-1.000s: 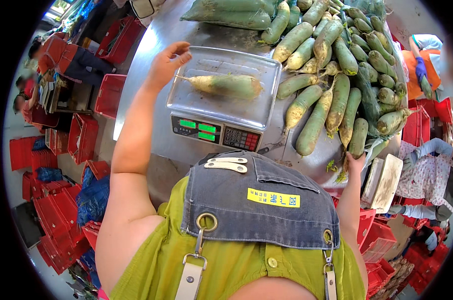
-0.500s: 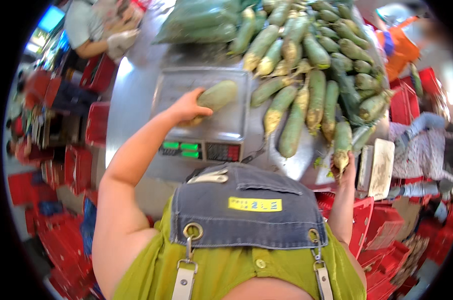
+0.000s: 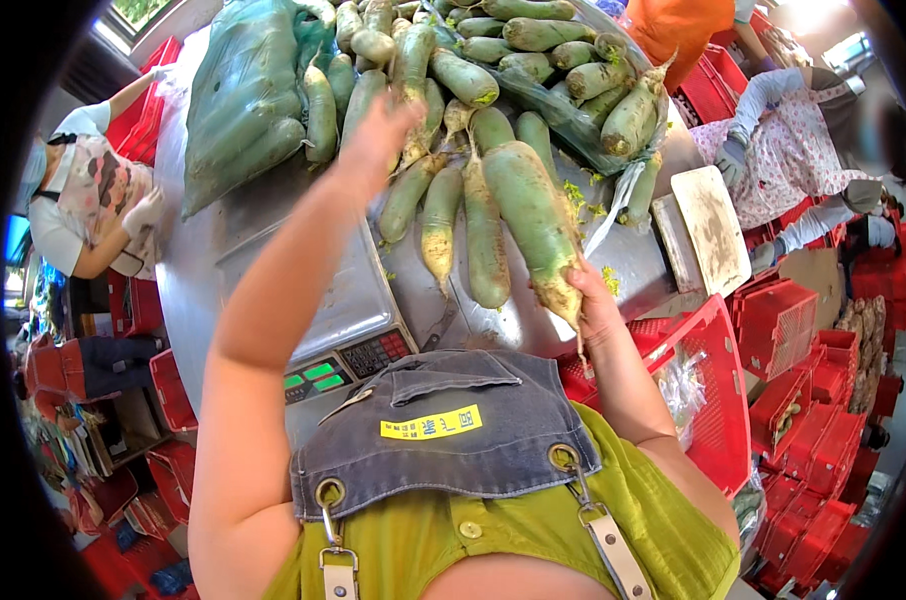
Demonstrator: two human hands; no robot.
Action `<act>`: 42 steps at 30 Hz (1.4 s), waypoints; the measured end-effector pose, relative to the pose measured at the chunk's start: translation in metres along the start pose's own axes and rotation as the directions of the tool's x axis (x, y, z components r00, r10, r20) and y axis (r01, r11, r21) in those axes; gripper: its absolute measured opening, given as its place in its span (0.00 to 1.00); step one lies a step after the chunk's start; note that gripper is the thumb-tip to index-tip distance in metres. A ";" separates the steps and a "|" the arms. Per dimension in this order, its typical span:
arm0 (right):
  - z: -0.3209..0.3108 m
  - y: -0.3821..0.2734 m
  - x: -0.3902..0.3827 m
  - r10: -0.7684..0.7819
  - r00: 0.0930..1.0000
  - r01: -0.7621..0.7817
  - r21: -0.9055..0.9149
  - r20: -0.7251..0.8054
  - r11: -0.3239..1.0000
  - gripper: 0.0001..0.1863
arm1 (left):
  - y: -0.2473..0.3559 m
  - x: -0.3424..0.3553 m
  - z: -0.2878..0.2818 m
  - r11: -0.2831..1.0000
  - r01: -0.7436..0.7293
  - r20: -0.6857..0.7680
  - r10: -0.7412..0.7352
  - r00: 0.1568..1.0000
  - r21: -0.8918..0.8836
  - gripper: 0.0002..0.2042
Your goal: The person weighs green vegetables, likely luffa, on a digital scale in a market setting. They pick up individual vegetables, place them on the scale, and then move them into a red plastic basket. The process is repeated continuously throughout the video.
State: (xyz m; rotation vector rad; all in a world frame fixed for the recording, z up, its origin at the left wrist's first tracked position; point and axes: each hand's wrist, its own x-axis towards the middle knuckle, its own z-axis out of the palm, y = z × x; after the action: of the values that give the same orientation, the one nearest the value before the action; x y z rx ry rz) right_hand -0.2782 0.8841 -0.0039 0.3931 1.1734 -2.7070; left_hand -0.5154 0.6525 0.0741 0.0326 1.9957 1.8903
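My right hand [image 3: 595, 300] grips a large green radish [image 3: 529, 215] by its pale root end and holds it raised over the table's near edge. My left hand [image 3: 378, 130], smeared by motion, reaches over the pile at the far side of the table, beside a long yellowish-green radish [image 3: 409, 70]. Whether its fingers are on anything cannot be made out. Several loose green radishes [image 3: 487, 240] lie on the metal table between the two hands. Below my left forearm is a weighing scale [image 3: 358, 290], its pan partly hidden by the arm.
A stuffed green plastic bag [image 3: 243, 120] stands at the far left, an open bag of radishes [image 3: 583, 140] at the right. Dirty pale boards [image 3: 708, 230] lie on the right edge. A red crate [image 3: 713, 390] stands close by. Gloved co-workers [image 3: 88, 200] [image 3: 773, 140] are on both sides.
My left hand has left the scale and swung forward to the pile; the radish it held there is not distinguishable now. My right hand has raised its radish, and the view has turned.
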 end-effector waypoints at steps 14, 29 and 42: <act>0.050 0.000 0.065 -0.296 0.917 0.354 -0.887 0.267 0.297 0.24 | -0.058 -0.104 -0.107 0.966 0.060 0.108 -0.034 0.994 -0.252 0.30; -0.131 -0.021 0.102 -0.868 0.402 -0.244 -0.948 -0.290 0.203 0.26 | -0.100 -0.160 -0.179 0.160 -0.055 0.001 0.318 0.948 0.986 0.44; -0.272 -0.070 0.151 -0.412 0.455 -0.186 -0.537 -0.789 0.823 0.28 | -0.085 -0.194 -0.273 0.840 -0.011 -0.363 0.246 0.899 0.543 0.23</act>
State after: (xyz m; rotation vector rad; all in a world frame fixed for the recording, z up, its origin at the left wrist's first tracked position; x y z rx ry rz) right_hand -0.3926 1.1238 -0.1803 1.8381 2.2122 -1.9387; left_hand -0.3956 0.3296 0.0467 -0.0993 2.8380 1.4350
